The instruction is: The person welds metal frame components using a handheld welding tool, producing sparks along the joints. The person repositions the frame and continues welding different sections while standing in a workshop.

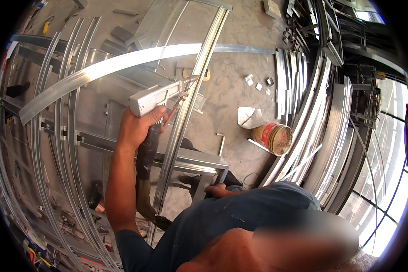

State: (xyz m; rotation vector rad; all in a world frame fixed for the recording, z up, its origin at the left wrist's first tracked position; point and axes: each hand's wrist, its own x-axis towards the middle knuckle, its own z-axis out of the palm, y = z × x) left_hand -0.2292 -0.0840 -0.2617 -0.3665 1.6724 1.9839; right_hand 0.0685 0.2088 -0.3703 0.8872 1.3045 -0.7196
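Note:
My left hand (140, 124) is wrapped around the grip of a silver welding gun (152, 97), and a thick dark hose hangs from it. The gun's nozzle meets a long silver metal profile (186, 109) that runs away from me. A thin copper-coloured tube sits along the gun's near side. My right hand (217, 190) is lower down by the corner of a metal frame (204, 163). Its fingers look curled on the frame's end piece, though they are partly hidden. A flat metal strip (122, 63) crosses the profiles beyond the gun.
Several parallel metal profiles (68, 104) stretch along the left. A dirty yellow and red bucket (260, 136) lies tipped on the floor beside a white scrap (250, 117). Long metal lengths (319, 122) are stacked at the right. Small offcuts (258, 86) lie scattered on the floor.

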